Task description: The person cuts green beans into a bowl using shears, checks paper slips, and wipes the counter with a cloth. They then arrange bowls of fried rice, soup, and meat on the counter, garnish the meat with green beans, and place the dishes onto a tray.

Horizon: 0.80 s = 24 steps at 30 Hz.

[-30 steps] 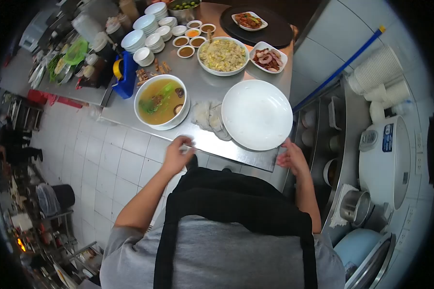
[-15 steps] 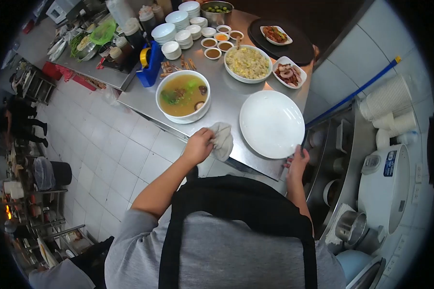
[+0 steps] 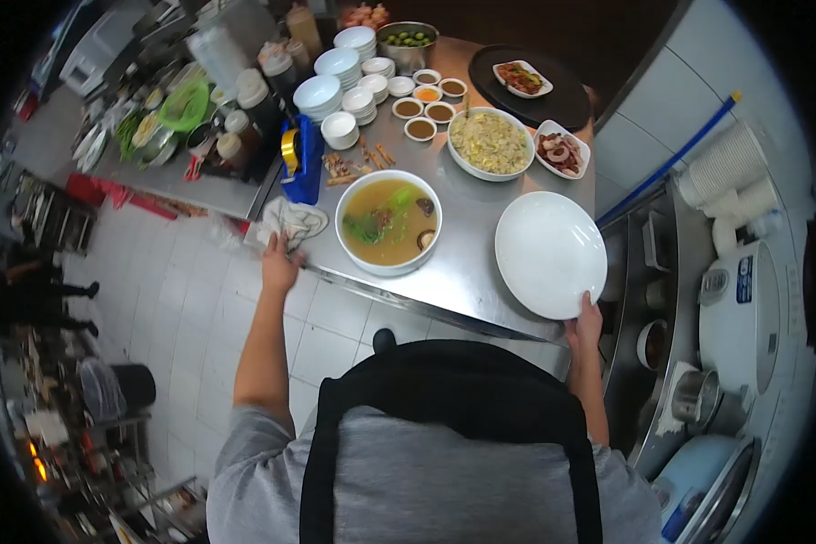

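Note:
A crumpled grey-white cloth [image 3: 292, 220] lies at the left end of the steel table. At its near edge is my left hand [image 3: 282, 263], fingertips against the cloth, thumb and forefinger apart. My right hand [image 3: 586, 322] grips the near right rim of a large white plate [image 3: 550, 252], thumb on top and the other fingers partly hidden beneath. The plate looks bare and slightly tilted. Between my hands stands a white bowl of soup [image 3: 389, 222] with greens and mushrooms.
Behind are a bowl of fried rice [image 3: 490, 143], a dish of sliced meat [image 3: 562, 150], sauce cups [image 3: 440, 112] and stacked bowls [image 3: 318, 95]. A blue tape dispenser [image 3: 304, 163] stands near the cloth. Shelves with a rice cooker [image 3: 739, 313] are right; a person [image 3: 45, 295] stands far left.
My left hand has carried the cloth leftward past the soup bowl, and it now lies on the table. My right hand has taken the plate's rim. The whole view has shifted.

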{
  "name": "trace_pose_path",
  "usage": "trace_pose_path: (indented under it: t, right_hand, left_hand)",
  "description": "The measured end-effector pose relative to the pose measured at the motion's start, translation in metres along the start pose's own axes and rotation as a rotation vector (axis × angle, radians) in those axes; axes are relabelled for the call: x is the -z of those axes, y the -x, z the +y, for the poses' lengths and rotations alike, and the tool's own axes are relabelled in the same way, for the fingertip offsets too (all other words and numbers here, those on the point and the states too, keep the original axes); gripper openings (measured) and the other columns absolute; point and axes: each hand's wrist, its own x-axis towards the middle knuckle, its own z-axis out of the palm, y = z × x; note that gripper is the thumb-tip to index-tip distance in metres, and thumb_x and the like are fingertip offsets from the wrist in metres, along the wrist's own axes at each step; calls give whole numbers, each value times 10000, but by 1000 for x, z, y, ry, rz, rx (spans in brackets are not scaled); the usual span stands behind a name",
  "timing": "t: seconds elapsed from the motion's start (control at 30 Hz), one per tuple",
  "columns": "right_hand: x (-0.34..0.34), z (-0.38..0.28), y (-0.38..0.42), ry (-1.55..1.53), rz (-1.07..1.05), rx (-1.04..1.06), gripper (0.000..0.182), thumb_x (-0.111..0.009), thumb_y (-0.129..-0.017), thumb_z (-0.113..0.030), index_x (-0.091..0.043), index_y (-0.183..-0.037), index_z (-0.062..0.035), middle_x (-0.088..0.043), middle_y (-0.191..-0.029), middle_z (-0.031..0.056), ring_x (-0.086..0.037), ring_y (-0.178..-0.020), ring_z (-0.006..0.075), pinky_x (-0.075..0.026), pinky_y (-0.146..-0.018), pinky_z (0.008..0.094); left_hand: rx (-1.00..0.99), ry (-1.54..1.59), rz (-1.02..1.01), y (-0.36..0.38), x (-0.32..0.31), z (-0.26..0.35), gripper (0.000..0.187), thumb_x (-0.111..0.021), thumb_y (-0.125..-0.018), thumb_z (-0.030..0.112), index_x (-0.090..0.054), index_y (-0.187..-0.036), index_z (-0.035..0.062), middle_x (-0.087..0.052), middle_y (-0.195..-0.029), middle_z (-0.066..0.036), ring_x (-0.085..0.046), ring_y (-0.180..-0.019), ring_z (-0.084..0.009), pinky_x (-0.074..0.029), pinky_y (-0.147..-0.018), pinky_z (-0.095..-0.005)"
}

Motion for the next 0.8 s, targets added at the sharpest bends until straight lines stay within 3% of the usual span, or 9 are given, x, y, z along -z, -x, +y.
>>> trace_pose_path:
  t: [0.03,0.1,0.2,0.27,0.37,0.43,0.57,0.73,0.8]
  right_hand:
    - [-8,-11,19,-49,14,39,287,-516,-923,-234,-520,-1105,-13,-612,-1007,82,-618,-823,162,-522,-644,291]
    - [-11,-35,50,89,-51,137,307,-511,-927,-228,-523,-1126,6,-617,-1011,85,-605,-891,169,-492,-765,288]
    - [-71,-81,114,150,-96,144,322,-497,-933,-220,-520,-1138,26,-612,-1038,100,-600,-907,170,-478,-805,298]
    - [-113,-90,135,157,-193,129,329,-491,-935,-215,-516,-1143,38,-609,-1045,107,-598,-906,165,-476,-805,295]
    - [-179,-71,150,103,-367,96,327,-486,-935,-207,-518,-1135,50,-611,-1026,104,-592,-895,148,-470,-802,281]
    - [-222,-47,156,111,-475,77,309,-497,-934,-223,-534,-1117,22,-617,-980,66,-580,-856,113,-468,-778,262]
    - [-294,-11,179,123,-763,-113,344,-479,-941,-258,-507,-1157,8,-609,-999,68,-587,-869,119,-481,-782,282]
    - [-349,43,199,275,-847,54,327,-454,-935,-178,-480,-1185,30,-605,-998,87,-587,-866,141,-482,-782,298]
    - [-364,53,195,473,-911,204,358,-446,-939,-192,-458,-1237,7,-607,-975,93,-598,-829,147,-501,-745,297]
  left_hand:
    - [125,-158,-88,1,32,39,595,-662,-755,347,-482,-1262,93,-427,-1294,-197,-450,-1131,-387,-355,-964,-461]
    - [175,-245,74,0,74,76,586,-631,-781,383,-472,-1268,99,-438,-1279,-174,-469,-1117,-333,-401,-908,-468]
    - [14,499,19,-5,92,96,576,-572,-833,418,-414,-1316,147,-458,-1258,-137,-484,-1093,-265,-441,-853,-445]
    - [154,1437,-565,1,127,144,590,-482,-892,463,-315,-1377,172,-439,-1299,-116,-466,-1139,-235,-454,-860,-398]
    - [113,1842,-904,15,157,172,661,-351,-906,563,-231,-1410,153,-393,-1360,-117,-429,-1207,-251,-375,-972,-450]
    - [306,1994,-626,26,155,162,664,-278,-935,535,-200,-1414,82,-378,-1375,-116,-393,-1245,-255,-336,-1023,-399]
    - [255,1970,-317,34,173,99,583,-301,-951,462,-336,-1345,35,-400,-1358,-114,-408,-1231,-253,-336,-1027,-398]
    - [178,2169,-155,47,210,66,596,-367,-932,454,-338,-1336,18,-427,-1323,-126,-428,-1210,-263,-372,-995,-406]
    - [348,1931,-37,49,211,51,583,-378,-934,436,-319,-1347,29,-426,-1320,-134,-450,-1190,-278,-397,-977,-423]
